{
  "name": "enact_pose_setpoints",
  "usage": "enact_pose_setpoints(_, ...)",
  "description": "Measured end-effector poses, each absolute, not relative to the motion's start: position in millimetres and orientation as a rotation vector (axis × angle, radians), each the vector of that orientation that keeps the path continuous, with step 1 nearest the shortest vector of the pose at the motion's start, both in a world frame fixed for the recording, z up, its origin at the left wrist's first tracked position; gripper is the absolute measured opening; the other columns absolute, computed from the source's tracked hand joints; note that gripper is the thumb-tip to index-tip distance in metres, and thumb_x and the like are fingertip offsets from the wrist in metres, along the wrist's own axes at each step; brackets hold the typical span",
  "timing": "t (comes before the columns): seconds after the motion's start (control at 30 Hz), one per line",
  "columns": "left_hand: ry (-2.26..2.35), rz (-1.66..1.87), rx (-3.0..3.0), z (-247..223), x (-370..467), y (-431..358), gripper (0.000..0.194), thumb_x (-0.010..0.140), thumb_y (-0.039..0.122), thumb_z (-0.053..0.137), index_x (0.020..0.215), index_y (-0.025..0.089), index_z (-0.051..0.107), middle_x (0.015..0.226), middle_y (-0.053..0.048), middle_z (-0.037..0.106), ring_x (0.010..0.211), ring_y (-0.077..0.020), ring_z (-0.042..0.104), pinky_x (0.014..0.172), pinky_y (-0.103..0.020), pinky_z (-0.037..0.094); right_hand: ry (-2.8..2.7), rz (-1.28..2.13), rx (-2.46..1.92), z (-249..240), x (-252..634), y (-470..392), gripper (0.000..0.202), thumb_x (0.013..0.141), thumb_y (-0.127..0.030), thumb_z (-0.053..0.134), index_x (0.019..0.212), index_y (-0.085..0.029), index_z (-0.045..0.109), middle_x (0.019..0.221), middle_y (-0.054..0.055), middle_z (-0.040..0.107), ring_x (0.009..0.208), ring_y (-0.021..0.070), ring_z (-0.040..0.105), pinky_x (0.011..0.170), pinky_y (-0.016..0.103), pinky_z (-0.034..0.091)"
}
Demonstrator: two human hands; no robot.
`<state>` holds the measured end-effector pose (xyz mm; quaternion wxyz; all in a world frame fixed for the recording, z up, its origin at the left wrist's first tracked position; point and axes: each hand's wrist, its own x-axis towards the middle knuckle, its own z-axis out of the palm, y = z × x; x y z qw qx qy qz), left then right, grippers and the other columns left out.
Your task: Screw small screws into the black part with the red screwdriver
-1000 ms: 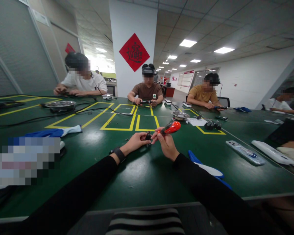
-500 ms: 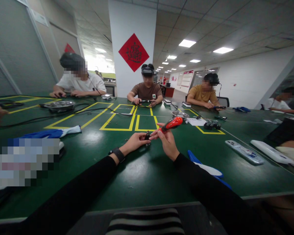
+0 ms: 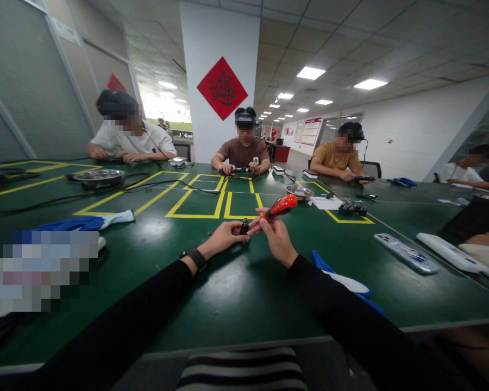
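Two blue-and-white gloves [image 3: 347,282] flank the arms on the glossy green table [image 3: 228,320]; round metal dish [image 3: 300,196], paper [image 3: 325,202], black blocks [image 3: 353,208] beyond; phone [image 3: 405,253] at right. Left hand [image 3: 225,237] pinches a small black part [image 3: 244,225], roughly upright, between the hands. Right hand [image 3: 281,242] grips a tilted red-and-black tool [image 3: 283,206], end bulbous, shiny.

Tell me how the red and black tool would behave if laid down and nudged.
The tool would probably roll, since it looks rounded, perhaps curving because one end bulges. It seems stiff, sticking out straight from the right hand without sagging. Its shiny red end may be slightly slippery.
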<state>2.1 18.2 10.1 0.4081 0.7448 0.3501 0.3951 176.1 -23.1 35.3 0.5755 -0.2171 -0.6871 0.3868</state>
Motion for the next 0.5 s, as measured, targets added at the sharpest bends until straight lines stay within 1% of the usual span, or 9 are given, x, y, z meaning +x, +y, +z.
enact_pose_setpoints(0.2, 0.949, 0.984, 1.888, 8.5, 2.1, 19.9, 0.032, 0.067, 0.033, 0.067, 0.09, 0.01, 0.064, 0.07, 0.0, 0.062, 0.063, -0.0129, 0.055, 0.061, -0.024, 0.044, -1.583, 0.909, -0.52, 35.6, 177.5, -21.5, 0.03, 0.087, -0.037, 0.046, 0.113, -0.021, 0.045, 0.084, 0.002, 0.061, 0.067, 0.0131, 0.064, 0.069, 0.03, 0.051)
enact_pose_setpoints(0.4, 0.93, 0.973, 1.921, 10.4, 1.0, 17.6, 0.032, 0.07, 0.034, 0.064, 0.092, 0.011, 0.065, 0.077, -0.002, 0.065, 0.067, -0.0139, 0.056, 0.065, -0.025, 0.043, -1.519, 0.996, -0.484, 39.2, 177.0, -22.4, 0.035, 0.085, -0.034, 0.048, 0.118, -0.022, 0.042, 0.09, 0.003, 0.063, 0.068, 0.014, 0.066, 0.067, 0.031, 0.053)
enact_pose_setpoints(0.5, 0.989, 0.987, 1.953, 11.8, 1.5, 15.1, 0.033, 0.07, 0.036, 0.063, 0.09, 0.011, 0.066, 0.076, -0.002, 0.066, 0.067, -0.0149, 0.056, 0.065, -0.026, 0.044, -1.47, 1.012, -0.515, 41.3, 175.9, -20.5, 0.032, 0.083, -0.035, 0.053, 0.11, -0.021, 0.044, 0.089, 0.003, 0.064, 0.065, 0.0134, 0.066, 0.064, 0.03, 0.054)
